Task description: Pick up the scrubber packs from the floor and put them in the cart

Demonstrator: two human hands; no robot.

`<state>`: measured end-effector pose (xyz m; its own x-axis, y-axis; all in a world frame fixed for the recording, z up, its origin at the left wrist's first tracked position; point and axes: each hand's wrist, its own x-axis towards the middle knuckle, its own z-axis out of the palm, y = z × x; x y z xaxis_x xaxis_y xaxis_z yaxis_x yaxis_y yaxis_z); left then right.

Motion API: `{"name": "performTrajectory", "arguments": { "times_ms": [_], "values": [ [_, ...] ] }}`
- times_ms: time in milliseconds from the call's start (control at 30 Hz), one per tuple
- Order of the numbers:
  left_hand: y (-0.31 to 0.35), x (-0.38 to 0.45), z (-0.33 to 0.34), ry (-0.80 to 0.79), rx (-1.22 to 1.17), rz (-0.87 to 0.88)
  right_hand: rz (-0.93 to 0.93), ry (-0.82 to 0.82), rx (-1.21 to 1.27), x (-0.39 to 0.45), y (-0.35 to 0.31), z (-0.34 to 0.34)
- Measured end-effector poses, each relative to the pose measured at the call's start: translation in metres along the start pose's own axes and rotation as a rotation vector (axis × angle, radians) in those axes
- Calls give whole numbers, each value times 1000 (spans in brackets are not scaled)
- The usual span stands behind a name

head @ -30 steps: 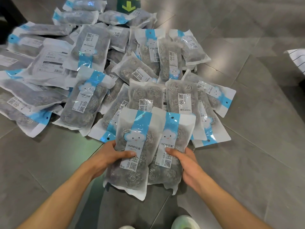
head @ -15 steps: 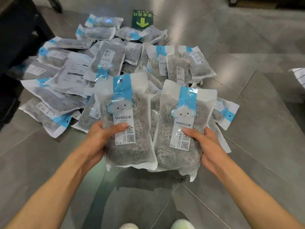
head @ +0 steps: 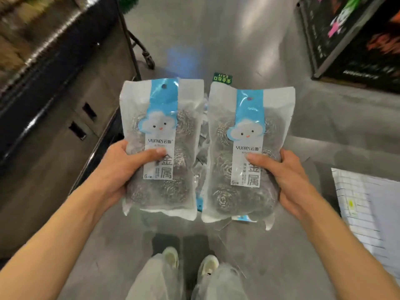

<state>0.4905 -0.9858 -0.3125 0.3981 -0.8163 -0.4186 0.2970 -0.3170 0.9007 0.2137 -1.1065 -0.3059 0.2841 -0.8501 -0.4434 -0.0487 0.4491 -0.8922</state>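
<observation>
My left hand [head: 118, 167] grips one scrubber pack [head: 161, 148] by its lower left edge, thumb pressed across the label and fingers curled behind, while my right hand [head: 287, 180] grips a second scrubber pack [head: 245, 154] the same way at its lower right edge, both held upright side by side above the floor [head: 238, 50]. From this head view they look light and soft, with slick film over springy steel-wool balls, so I judge a grip low across the bulging middle safer than the thin sealed rim. The cart [head: 65, 68] seems to be the dark blurred frame to my left, though I cannot tell for sure.
</observation>
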Motion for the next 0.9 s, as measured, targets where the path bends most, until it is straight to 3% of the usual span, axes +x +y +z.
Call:
{"name": "performTrajectory", "arguments": {
  "times_ms": [167, 367, 633, 900],
  "values": [
    [165, -123, -13, 98, -43, 165, -150, -119, -26, -105, -175, 50],
    [260, -225, -57, 299, -140, 341, -238, -281, -57, -175, -286, 133],
    [269, -308, -132, 627, -201, 404, -226, -607, -203, -199, -295, 239],
    [234, -384, -139, 1015, -333, 398, -149, -961, -341, -207, -278, 327]
  ]
}}
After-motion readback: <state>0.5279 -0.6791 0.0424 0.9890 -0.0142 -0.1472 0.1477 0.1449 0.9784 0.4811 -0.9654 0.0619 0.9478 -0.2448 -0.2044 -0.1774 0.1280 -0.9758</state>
